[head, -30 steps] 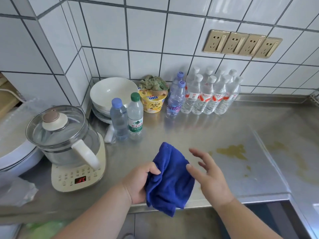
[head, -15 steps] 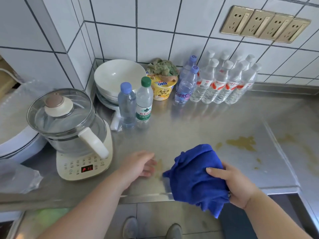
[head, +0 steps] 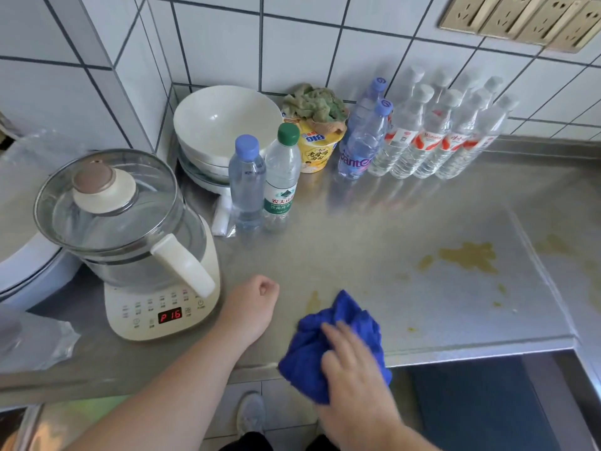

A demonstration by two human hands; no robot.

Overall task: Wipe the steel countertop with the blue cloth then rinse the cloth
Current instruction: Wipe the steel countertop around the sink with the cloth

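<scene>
The blue cloth lies bunched on the front edge of the steel countertop, partly hanging over it. My right hand presses down on the cloth, fingers spread over it. My left hand rests on the counter as a closed fist just left of the cloth, holding nothing. A small yellowish smear sits between the fist and the cloth. A larger yellow-brown stain lies on the counter to the right, with small spots near it.
A glass kettle on a cream base stands at the left. Two water bottles, stacked white bowls, a yellow noodle cup and several bottles line the tiled wall. A raised seam crosses the counter at right.
The cloth passed from my left hand to my right, which then lowered it onto the counter's front edge. My left hand let go and closed into a fist on the counter.
</scene>
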